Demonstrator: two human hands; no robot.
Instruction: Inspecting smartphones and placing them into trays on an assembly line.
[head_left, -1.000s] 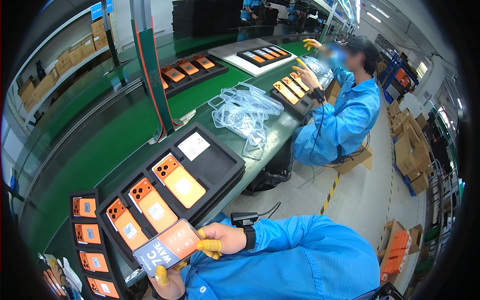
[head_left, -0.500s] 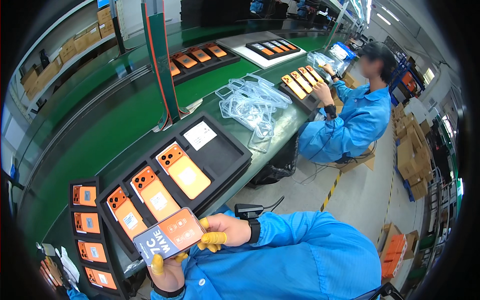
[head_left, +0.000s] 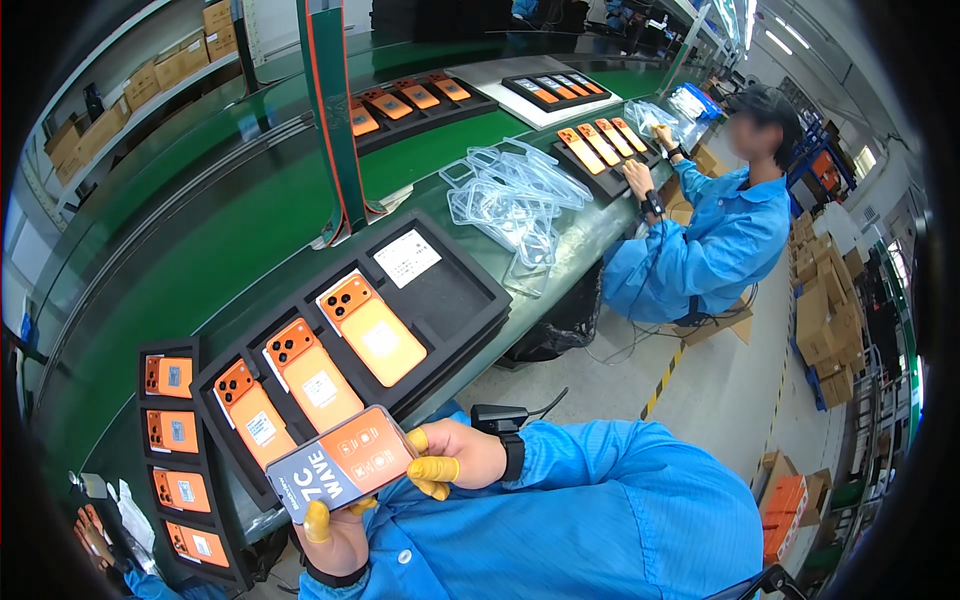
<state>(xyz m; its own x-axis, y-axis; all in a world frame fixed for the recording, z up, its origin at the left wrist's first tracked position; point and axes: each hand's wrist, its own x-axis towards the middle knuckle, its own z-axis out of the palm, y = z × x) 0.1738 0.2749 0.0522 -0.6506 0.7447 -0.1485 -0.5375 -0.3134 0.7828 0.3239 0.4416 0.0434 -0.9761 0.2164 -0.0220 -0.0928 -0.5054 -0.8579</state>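
A smartphone [head_left: 345, 460] lies screen side up in front of me, its face covered by a printed grey and orange film. My left hand [head_left: 335, 540] grips its lower left corner, the thumb in a yellow finger cot on the edge. At the right end, my right hand [head_left: 460, 460] pinches the phone's edge with cot-covered thumb and fingers curled. Just beyond is a black foam tray [head_left: 455, 315] with three orange phones, backs up, including one orange phone [head_left: 372, 330] beside a slot that bears a white label [head_left: 407, 258].
A narrow black tray [head_left: 150, 470] of orange phones stands at left. Clear plastic cases [head_left: 515, 205] are heaped beyond my tray. A green post [head_left: 335, 130] rises by the conveyor [head_left: 200, 240]. At right, a co-worker in blue [head_left: 700, 240] handles phones; another person's hand [head_left: 92, 540] shows lower left.
The view has shifted slightly. My right fingers have spread a little at the phone's right end. The co-worker's nearer hand has moved down from the phones to the tray's near side.
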